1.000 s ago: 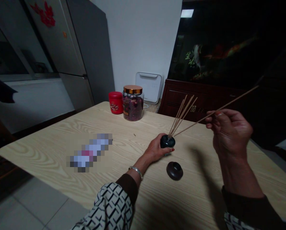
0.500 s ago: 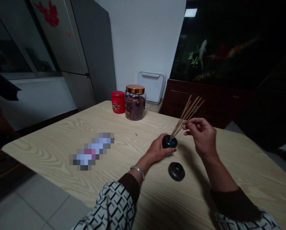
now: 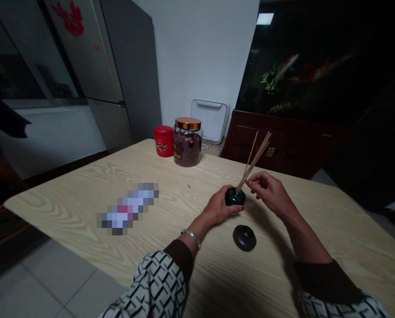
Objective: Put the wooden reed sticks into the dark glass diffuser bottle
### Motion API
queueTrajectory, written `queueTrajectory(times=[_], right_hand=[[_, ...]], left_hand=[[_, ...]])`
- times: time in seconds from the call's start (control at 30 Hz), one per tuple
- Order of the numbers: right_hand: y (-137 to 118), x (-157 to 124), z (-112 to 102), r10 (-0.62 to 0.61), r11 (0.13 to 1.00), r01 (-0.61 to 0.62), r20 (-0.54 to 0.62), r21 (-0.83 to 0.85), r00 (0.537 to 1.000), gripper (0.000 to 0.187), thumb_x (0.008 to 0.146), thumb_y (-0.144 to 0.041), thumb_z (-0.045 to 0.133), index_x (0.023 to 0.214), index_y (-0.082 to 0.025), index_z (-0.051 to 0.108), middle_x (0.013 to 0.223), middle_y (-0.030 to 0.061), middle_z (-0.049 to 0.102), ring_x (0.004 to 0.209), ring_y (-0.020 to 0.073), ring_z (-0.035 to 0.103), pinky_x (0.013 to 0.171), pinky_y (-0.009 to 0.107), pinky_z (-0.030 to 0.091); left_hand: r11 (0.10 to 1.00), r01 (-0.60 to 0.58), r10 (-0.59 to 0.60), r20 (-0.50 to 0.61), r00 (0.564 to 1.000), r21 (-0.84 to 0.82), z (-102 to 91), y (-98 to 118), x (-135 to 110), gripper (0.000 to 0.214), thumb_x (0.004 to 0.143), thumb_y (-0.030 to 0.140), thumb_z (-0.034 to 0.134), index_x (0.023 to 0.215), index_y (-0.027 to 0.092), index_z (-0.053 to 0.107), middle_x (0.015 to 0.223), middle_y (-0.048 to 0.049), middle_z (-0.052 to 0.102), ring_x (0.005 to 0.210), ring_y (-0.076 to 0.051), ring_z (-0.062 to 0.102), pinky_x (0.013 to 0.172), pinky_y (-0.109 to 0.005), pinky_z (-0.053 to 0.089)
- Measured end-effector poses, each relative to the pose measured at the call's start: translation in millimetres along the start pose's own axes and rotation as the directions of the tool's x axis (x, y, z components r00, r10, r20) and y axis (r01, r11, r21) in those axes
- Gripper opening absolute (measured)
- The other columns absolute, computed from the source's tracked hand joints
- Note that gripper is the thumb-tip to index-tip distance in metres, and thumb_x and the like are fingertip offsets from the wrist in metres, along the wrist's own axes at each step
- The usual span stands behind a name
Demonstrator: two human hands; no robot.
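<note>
A small dark round holder (image 3: 234,197) stands on the wooden table (image 3: 171,203). My left hand (image 3: 218,208) is wrapped round its left side and steadies it. Several thin wooden sticks (image 3: 255,157) rise from its mouth and lean up to the right. My right hand (image 3: 267,191) pinches the sticks low down, just above the holder. A dark round lid (image 3: 244,237) lies flat on the table in front of the holder, apart from both hands.
A glass jar with a copper lid (image 3: 187,142) and a red tin (image 3: 163,141) stand at the table's far edge. A blurred packet (image 3: 127,208) lies to the left. Behind are a fridge (image 3: 94,66), a white device (image 3: 209,114) and a fish tank (image 3: 317,70).
My right hand brought one long stick from the upper right down into the holder, then slid down the bundle. The sticks now stand closer together. My left hand stayed on the holder.
</note>
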State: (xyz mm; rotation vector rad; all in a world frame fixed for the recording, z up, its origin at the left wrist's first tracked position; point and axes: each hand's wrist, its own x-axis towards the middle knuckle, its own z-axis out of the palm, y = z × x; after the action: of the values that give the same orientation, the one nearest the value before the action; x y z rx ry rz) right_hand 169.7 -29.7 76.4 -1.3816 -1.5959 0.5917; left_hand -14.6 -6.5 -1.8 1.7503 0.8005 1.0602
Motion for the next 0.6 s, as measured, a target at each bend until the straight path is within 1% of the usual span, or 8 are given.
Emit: queueTrajectory(times=[0.1, 0.2, 0.27, 0.3, 0.37, 0.53, 0.6], right_hand=[[4.7, -1.8, -6.6, 0.018, 0.997, -0.003, 0.178, -0.081, 0.984, 0.037, 0.079, -0.047, 0.071, 0.098, -0.017, 0.061, 0.088, 0.0033, 0.064, 0.07, 0.015, 0.059, 0.06, 0.029, 0.05], [11.1, -5.4, -5.9, 0.027, 0.993, 0.016, 0.353, -0.117, 0.935, 0.042, 0.079, -0.043, 0.072, 0.11, -0.018, 0.06, 0.106, 0.0068, 0.066, 0.082, 0.0174, 0.062, 0.074, 0.034, 0.053], [16.3, -7.0, -1.4, 0.024, 0.994, 0.022, 0.429, -0.103, 0.903, 0.046, 0.08, -0.041, 0.072, 0.118, -0.019, 0.059, 0.113, 0.0077, 0.066, 0.091, 0.0194, 0.063, 0.082, 0.037, 0.052], [19.2, -7.3, 1.7, 0.019, 0.995, 0.026, 0.444, -0.095, 0.896, 0.048, 0.08, -0.04, 0.072, 0.121, -0.019, 0.058, 0.115, 0.0078, 0.066, 0.094, 0.0204, 0.063, 0.085, 0.038, 0.051], [25.5, -7.0, 8.2, 0.012, 0.994, 0.035, 0.428, -0.101, 0.904, 0.049, 0.079, -0.039, 0.073, 0.121, -0.019, 0.059, 0.114, 0.0075, 0.067, 0.098, 0.0222, 0.063, 0.089, 0.039, 0.05], [40.8, -1.9, 19.4, -0.01, 0.98, 0.073, 0.319, -0.187, 0.948, 0.045, 0.077, -0.042, 0.073, 0.114, -0.019, 0.062, 0.107, 0.0076, 0.069, 0.098, 0.0239, 0.063, 0.087, 0.038, 0.049], [47.3, 3.0, 21.0, -0.023, 0.972, 0.084, 0.267, -0.219, 0.964, 0.043, 0.078, -0.044, 0.072, 0.111, -0.018, 0.063, 0.105, 0.008, 0.069, 0.095, 0.0238, 0.064, 0.084, 0.036, 0.048]], left_hand=[[1.0, 0.004, -0.004, 0.001, 1.0, 0.002, 0.6, -0.4, 0.1, 0.066, 0.068, 0.039, 0.083, 0.126, 0.019, 0.056, 0.111, -0.0073, 0.066, 0.101, -0.024, 0.061, 0.091, -0.036, 0.048], [0.999, 0.013, -0.013, 0.004, 1.0, -0.031, 1.6, -5.1, 1.4, 0.067, 0.068, 0.037, 0.082, 0.127, 0.02, 0.054, 0.112, -0.0067, 0.066, 0.103, -0.024, 0.061, 0.092, -0.036, 0.048], [0.999, 0.023, -0.023, 0.014, 1.0, -0.042, 1.7, -8.8, 2.3, 0.068, 0.069, 0.036, 0.082, 0.129, 0.02, 0.054, 0.114, -0.0068, 0.066, 0.105, -0.024, 0.061, 0.094, -0.037, 0.048], [0.999, 0.027, -0.026, 0.016, 1.0, -0.037, 1.5, -10.3, 2.6, 0.069, 0.069, 0.036, 0.082, 0.13, 0.02, 0.053, 0.115, -0.0072, 0.066, 0.106, -0.025, 0.061, 0.096, -0.038, 0.048], [0.999, 0.039, -0.038, 0.017, 0.999, -0.018, 0.7, -11.8, 2.6, 0.075, 0.067, 0.034, 0.083, 0.133, 0.019, 0.051, 0.119, -0.0087, 0.065, 0.11, -0.027, 0.06, 0.099, -0.041, 0.047], [0.997, 0.064, -0.064, -0.02, 0.998, 0.046, -1.2, -12.0, 1.5, 0.105, 0.056, 0.034, 0.089, 0.145, 0.015, 0.037, 0.135, -0.0168, 0.056, 0.123, -0.032, 0.054, 0.106, -0.046, 0.043], [0.997, 0.04, -0.037, -0.044, 0.998, 0.071, -0.9, -14.2, 1.5, 0.106, 0.058, 0.034, 0.088, 0.147, 0.014, 0.034, 0.139, -0.0191, 0.052, 0.127, -0.032, 0.052, 0.107, -0.047, 0.042]])
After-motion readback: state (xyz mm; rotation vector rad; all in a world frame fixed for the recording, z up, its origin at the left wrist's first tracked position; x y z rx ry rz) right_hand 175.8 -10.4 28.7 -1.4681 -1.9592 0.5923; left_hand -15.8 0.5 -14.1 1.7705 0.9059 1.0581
